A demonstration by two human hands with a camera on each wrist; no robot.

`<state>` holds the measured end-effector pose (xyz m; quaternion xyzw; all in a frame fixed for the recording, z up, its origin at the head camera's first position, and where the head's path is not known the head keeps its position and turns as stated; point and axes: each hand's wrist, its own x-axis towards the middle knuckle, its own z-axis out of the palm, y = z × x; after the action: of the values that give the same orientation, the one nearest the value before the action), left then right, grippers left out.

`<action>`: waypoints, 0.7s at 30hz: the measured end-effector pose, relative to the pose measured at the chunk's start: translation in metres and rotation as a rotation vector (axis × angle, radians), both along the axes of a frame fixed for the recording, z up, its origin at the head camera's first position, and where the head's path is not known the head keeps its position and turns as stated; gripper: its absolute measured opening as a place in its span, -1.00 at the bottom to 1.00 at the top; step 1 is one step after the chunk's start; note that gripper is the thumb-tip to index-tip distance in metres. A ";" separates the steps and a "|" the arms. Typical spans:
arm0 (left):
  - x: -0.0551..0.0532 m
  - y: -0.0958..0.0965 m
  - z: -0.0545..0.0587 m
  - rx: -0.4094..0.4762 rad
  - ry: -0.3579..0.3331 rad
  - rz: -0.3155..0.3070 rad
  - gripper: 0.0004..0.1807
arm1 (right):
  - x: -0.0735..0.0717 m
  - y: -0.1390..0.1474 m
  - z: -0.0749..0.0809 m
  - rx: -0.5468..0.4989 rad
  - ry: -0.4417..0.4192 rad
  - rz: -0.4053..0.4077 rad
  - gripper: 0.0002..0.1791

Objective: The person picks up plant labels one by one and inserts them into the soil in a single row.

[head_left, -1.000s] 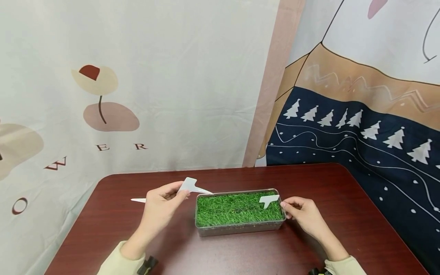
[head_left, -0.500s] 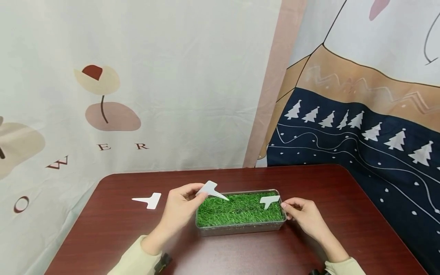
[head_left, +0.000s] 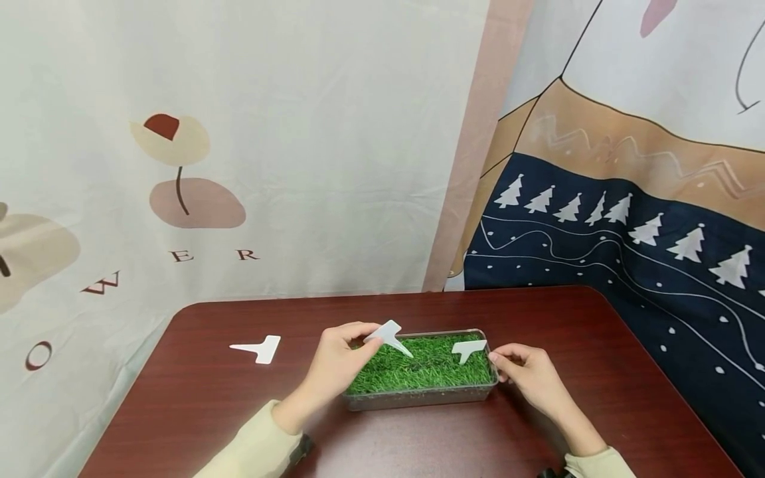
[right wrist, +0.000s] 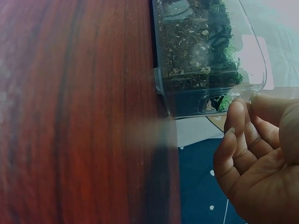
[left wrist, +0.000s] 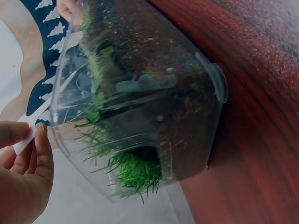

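Note:
My left hand [head_left: 337,362] pinches a white T-shaped plant label [head_left: 390,334] by its head, between thumb and fingers. The label's pointed stem slants down to the right over the grass [head_left: 430,372], its tip close over the blades. That grass fills a clear plastic planter box [head_left: 418,398], with dark soil showing through the walls in both wrist views. Another white plant label [head_left: 469,348] stands in the grass at the right end. My right hand [head_left: 532,375] pinches the box's right rim; in the right wrist view its thumb and fingertips meet at the edge.
A third white plant label [head_left: 265,348] lies on the red-brown wooden table [head_left: 197,398], left of the box, its stem pointing left. Printed curtains [head_left: 335,199] hang right behind the table's back edge. Grass tufts [left wrist: 135,172] poke through a cutout in the box's end wall.
My left hand has moved right with its label, from beside the box's left end to over the grass, uncovering the label on the table. The right hand stays at the rim.

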<state>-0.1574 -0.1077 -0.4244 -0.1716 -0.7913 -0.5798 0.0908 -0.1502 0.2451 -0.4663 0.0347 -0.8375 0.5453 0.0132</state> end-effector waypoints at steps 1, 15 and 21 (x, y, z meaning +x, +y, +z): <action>-0.001 0.001 0.000 -0.008 0.007 0.001 -0.78 | 0.000 0.000 0.000 0.000 0.000 -0.001 -0.84; -0.010 0.009 -0.009 -0.073 0.033 -0.042 -0.82 | 0.000 0.000 -0.001 -0.001 -0.010 -0.006 -0.83; -0.012 0.012 -0.007 -0.114 0.014 -0.060 -0.84 | 0.000 0.000 -0.002 0.005 -0.013 -0.008 -0.83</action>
<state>-0.1690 -0.0957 -0.4318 -0.2041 -0.8169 -0.5350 0.0691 -0.1499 0.2455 -0.4682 0.0277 -0.8389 0.5434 0.0097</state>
